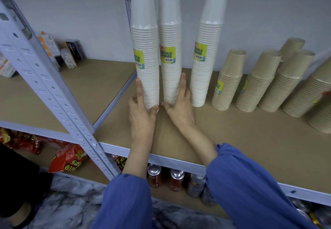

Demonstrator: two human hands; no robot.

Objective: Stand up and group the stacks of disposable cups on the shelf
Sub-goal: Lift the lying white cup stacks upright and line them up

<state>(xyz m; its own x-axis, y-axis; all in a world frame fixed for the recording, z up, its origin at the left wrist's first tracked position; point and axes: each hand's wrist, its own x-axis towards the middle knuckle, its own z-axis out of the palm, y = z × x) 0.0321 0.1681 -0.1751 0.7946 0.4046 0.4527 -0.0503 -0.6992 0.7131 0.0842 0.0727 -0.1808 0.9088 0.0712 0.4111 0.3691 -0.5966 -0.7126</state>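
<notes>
Left hand: fingers and thumb clasp the left stack at its base.
Right hand: clasps the middle stack likewise.
Both stacks: upright, side by side.

At the upper middle of the frame the left white stack, the middle white stack and the right white stack each carry a yellow-and-green label with a striped barcode, while the kraft cup stacks at the right are tan with yellow labels. The shelf board is flat brown and its frame pale lilac-grey, dotted with slots. Along the bottom the sleeves are blue, the snack bags red with yellow lettering, the cans red and silver, the floor marbled grey and white.
</notes>
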